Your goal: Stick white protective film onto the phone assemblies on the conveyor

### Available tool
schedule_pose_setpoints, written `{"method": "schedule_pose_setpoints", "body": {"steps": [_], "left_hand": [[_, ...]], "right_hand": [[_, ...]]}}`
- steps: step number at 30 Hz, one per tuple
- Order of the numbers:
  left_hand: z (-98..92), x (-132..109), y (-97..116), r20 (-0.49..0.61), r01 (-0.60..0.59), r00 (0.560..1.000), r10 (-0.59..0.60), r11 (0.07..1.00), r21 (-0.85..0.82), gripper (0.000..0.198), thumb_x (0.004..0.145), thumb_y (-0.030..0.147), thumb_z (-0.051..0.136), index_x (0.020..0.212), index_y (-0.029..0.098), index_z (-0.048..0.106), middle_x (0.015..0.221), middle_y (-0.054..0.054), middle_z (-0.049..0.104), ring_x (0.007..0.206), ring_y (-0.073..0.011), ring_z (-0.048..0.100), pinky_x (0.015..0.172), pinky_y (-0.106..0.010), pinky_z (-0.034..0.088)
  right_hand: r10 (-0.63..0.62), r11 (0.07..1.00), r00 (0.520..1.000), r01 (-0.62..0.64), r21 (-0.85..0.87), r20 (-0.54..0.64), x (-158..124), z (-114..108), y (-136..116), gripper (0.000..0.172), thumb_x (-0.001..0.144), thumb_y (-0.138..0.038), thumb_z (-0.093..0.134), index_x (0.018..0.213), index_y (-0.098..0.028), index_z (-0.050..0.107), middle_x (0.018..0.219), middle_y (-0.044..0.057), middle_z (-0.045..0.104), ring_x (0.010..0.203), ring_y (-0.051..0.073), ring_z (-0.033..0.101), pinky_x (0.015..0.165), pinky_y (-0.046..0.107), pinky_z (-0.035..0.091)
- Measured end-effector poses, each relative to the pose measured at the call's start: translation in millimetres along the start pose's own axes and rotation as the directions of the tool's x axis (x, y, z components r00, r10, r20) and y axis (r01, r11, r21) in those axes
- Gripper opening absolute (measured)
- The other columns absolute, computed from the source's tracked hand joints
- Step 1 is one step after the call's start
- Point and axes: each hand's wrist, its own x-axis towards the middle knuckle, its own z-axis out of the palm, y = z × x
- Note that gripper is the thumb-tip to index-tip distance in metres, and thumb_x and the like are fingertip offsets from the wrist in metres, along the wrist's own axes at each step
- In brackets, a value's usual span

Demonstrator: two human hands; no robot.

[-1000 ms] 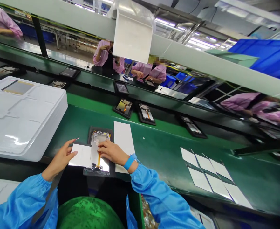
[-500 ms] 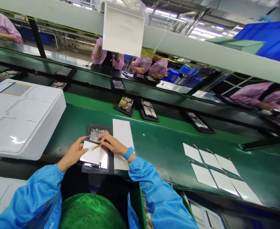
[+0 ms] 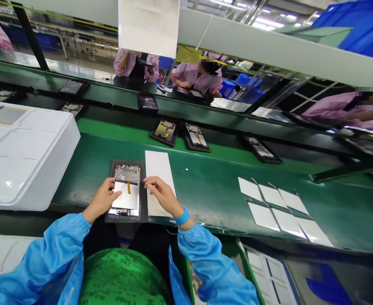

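Note:
An opened tablet [image 3: 126, 214] lies in a dark tray in front of me, its circuit board bare at the far end. Across its middle sits a flat white battery [image 3: 129, 201], with an orange ribbon cable [image 3: 128, 187] lying over its upper part. My left hand [image 3: 103, 198] grips the battery's left side, thumb on top and fingers at the tablet's edge. Just right of the tablet, above a long white sheet [image 3: 159, 163], my right hand [image 3: 161, 194] hovers with loosely bent fingers apart and nothing visible in them.
Several flat white batteries [image 3: 262, 216] with short leads lie in two rows at right. A tall stack of white plastic trays [image 3: 21, 156] stands at left. Beyond, trays with open tablets [image 3: 196, 137] sit along the green line. Co-workers in pink sit across.
My right hand has let go of the ribbon cable and moved right, off the tablet. The cable now lies straight over the battery, which sits flatter and squarer. The view has shifted slightly.

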Motion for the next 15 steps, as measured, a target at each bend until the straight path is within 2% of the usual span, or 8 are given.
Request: {"method": "schedule_pose_setpoints", "body": {"steps": [7, 15], "left_hand": [[-0.7, 2.2, -4.6, 0.012, -0.046, 0.999, 0.046, 0.996, 0.077, 0.054, 0.079, 0.035, 0.068, 0.124, 0.017, 0.043, 0.1, -0.005, 0.062, 0.076, -0.0175, 0.069, 0.066, -0.032, 0.057], [-0.3, 3.6, -6.8, -0.01, -0.068, 0.998, 0.069, 0.99, 0.124, 0.052, 0.079, 0.033, 0.068, 0.123, 0.018, 0.045, 0.096, -0.003, 0.062, 0.074, -0.016, 0.067, 0.064, -0.029, 0.054]], "right_hand": [[0.03, 0.999, 0.999, -0.031, -0.03, -0.025, -10.3, 13.4, 8.2, 0.016, 0.095, -0.032, 0.053, 0.093, -0.02, 0.064, 0.114, 0.008, 0.064, 0.1, 0.018, 0.061, 0.077, 0.031, 0.051], [-0.014, 0.989, 1.0, 0.014, -0.151, 0.002, -14.3, 26.2, 4.0, 0.013, 0.096, -0.025, 0.052, 0.095, -0.021, 0.064, 0.115, 0.007, 0.065, 0.104, 0.018, 0.061, 0.08, 0.031, 0.05]]}}
